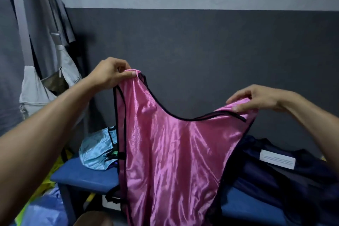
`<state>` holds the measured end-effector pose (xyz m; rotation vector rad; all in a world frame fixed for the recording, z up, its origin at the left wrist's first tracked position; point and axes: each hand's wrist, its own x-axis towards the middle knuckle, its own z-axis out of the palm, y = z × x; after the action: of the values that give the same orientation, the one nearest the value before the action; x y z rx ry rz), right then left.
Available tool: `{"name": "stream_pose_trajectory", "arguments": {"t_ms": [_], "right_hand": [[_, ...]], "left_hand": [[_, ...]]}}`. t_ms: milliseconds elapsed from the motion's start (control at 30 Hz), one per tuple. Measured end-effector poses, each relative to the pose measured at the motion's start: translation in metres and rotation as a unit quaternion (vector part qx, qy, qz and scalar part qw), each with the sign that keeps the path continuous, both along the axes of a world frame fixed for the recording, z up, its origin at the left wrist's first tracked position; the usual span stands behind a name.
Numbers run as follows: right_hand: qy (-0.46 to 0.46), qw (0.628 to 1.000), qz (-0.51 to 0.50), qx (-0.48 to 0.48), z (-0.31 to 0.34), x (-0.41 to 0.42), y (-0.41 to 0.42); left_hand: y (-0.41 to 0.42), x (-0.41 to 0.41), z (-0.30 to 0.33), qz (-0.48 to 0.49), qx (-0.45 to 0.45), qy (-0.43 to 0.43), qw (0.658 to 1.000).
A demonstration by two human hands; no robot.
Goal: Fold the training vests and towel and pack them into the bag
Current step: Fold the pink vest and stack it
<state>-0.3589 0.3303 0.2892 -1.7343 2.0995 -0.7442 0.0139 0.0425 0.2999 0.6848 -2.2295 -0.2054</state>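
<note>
Pink satin fabric fills the middle of the view: a shiny pink training vest point(165, 152) with black trim, held up in the air in front of a two-tone grey wall point(201, 33). The left hand point(110, 72) pinches the vest's left shoulder strap between thumb and curled fingers, raised higher than the other side. The right hand point(256, 99) grips the right shoulder strap the same way, lower and farther out, so the neckline sags in a curve between them. The vest hangs down over a blue bench point(82, 172). On the bench, behind the vest's left edge, lies a crumpled light blue vest point(95, 150). To the right on the bench sits a dark navy bag point(293, 180) with a white label point(278, 158); its text is too small to read. At far left, a pale grey shoulder bag point(36, 88) and grey clothing point(53, 20) hang against the wall. Yellow and blue fabric point(42, 198) lies at lower left.
</note>
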Motion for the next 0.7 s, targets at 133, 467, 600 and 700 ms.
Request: {"name": "stream_pose_trajectory", "arguments": {"t_ms": [133,467,600,700], "right_hand": [[0.016,1.0,-0.003,0.015,-0.004,-0.011,0.006],[0.178,0.972,0.014,0.152,-0.013,-0.005,0.001],[0.283,0.953,0.016,0.106,-0.027,-0.01,-0.002],[0.248,0.968,0.036,-0.015,-0.029,-0.02,0.0]], "left_hand": [[-0.007,0.005,-0.004,0.009,0.01,0.001,1.0],[-0.005,0.001,0.0,0.005,0.013,0.033,0.999],[-0.004,0.002,0.003,0.04,-0.004,0.046,0.998],[-0.004,0.003,0.002,0.05,-0.002,0.04,0.998]]}}
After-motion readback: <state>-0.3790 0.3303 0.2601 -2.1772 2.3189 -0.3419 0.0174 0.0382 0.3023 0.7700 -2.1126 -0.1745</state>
